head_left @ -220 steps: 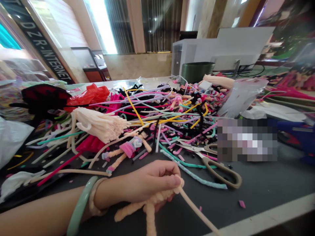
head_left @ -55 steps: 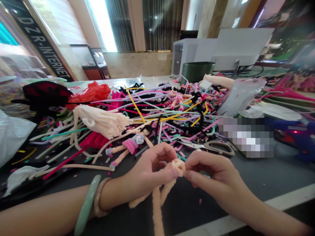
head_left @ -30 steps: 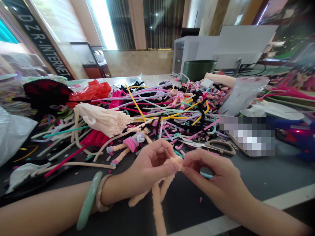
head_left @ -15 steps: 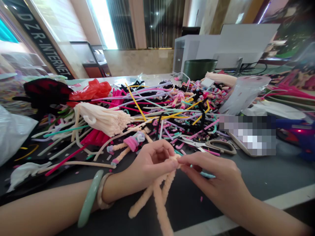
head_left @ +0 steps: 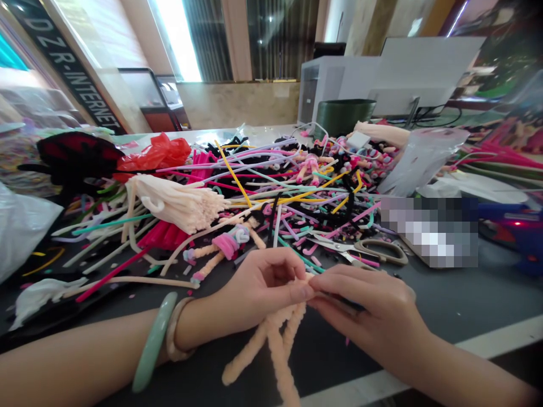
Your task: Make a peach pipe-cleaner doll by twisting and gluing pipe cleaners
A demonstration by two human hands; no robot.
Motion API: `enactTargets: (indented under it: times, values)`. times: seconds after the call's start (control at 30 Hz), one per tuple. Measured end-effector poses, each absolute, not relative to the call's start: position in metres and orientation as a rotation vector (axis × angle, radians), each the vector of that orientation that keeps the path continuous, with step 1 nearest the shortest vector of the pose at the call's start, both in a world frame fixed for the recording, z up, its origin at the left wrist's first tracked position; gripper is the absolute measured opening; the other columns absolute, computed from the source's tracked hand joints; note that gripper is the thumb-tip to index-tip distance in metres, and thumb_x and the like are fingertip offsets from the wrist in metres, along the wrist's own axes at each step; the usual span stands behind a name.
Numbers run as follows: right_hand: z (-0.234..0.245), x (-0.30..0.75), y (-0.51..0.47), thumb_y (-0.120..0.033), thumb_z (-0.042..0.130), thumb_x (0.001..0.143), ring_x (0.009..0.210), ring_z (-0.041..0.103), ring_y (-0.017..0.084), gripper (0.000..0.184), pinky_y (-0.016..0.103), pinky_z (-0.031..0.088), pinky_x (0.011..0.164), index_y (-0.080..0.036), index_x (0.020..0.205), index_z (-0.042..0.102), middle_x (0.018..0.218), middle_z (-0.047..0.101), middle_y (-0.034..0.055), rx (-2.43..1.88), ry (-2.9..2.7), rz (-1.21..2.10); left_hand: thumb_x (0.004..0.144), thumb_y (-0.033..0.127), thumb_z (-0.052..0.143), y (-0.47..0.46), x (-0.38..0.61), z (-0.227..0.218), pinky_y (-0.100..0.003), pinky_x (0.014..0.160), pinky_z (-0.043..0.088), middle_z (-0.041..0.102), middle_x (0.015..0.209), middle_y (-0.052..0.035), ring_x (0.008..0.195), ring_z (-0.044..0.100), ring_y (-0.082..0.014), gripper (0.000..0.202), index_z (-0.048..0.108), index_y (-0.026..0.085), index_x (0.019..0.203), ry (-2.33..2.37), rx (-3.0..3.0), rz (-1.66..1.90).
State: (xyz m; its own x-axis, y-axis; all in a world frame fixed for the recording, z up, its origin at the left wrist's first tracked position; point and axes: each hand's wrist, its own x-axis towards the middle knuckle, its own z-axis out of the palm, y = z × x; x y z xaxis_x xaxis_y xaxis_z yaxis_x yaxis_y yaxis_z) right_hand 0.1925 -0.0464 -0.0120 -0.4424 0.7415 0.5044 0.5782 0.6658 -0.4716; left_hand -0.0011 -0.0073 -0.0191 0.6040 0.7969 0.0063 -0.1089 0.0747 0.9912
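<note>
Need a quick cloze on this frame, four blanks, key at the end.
1. In the picture, the left hand and right hand meet at the ____ end of the twisted peach piece.
2. The bangle farther from the left hand is coloured ____.
3. A small light on the blue tool glows ____.
4. The dark sign at upper left reads DZR-____.

Missing words: upper; green; red; INTERNET.
</note>
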Motion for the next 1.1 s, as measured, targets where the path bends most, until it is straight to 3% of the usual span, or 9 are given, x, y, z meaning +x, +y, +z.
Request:
enactTargets:
  times: [0.23, 0.47, 0.67, 1.1]
  values:
    - [-0.013, 0.193, -0.046, -0.014, 0.059, 0.086, 0.061, 0.062, 0.012, 0.011, 0.023, 0.044, 0.055, -0.016, 0.085, 0.07, 0.074, 0.069, 0.0047, -1.003, -2.197, 0.357, 0.076, 0.023, 0.074, -0.01, -0.002, -0.021, -0.019, 0.057, 0.037, 0.053, 0.066, 0.0031, 0.061, 0.048, -0.0073, 0.019, 0.058, 0.014, 0.08, 0.65, 1.307, 0.755]
    - [-0.001, 0.192, -0.045, -0.014, 0.066, 0.081, 0.055, 0.052, 0.007, 0.006, 0.018, 0.041, 0.052, -0.016, 0.077, 0.07, 0.062, 0.061, -0.0023, -0.992, -1.925, 1.044, 0.072, 0.024, 0.078, -0.015, 0.0, -0.015, -0.022, 0.06, 0.042, 0.057, 0.069, 0.0004, 0.064, 0.055, -0.0105, 0.023, 0.058, 0.013, 0.076, 0.557, 1.207, 0.688]
    - [0.001, 0.193, -0.044, -0.019, 0.071, 0.079, 0.055, 0.05, 0.007, 0.005, 0.018, 0.042, 0.05, -0.015, 0.075, 0.072, 0.066, 0.058, -0.001, -0.943, -1.693, 1.492, 0.07, 0.022, 0.079, -0.016, 0.0, -0.016, -0.022, 0.061, 0.042, 0.056, 0.069, 0.0004, 0.066, 0.054, -0.0105, 0.022, 0.059, 0.013, 0.071, 0.507, 1.097, 0.63]
    - [0.005, 0.197, -0.045, -0.016, 0.071, 0.08, 0.063, 0.061, 0.009, 0.006, 0.018, 0.048, 0.059, -0.018, 0.083, 0.076, 0.07, 0.069, 0.0005, -0.753, -1.944, 1.238, 0.071, 0.014, 0.076, -0.019, -0.002, -0.021, -0.026, 0.069, 0.042, 0.059, 0.073, -0.0006, 0.073, 0.055, -0.0121, 0.018, 0.058, 0.015, 0.071, 0.382, 0.976, 0.539]
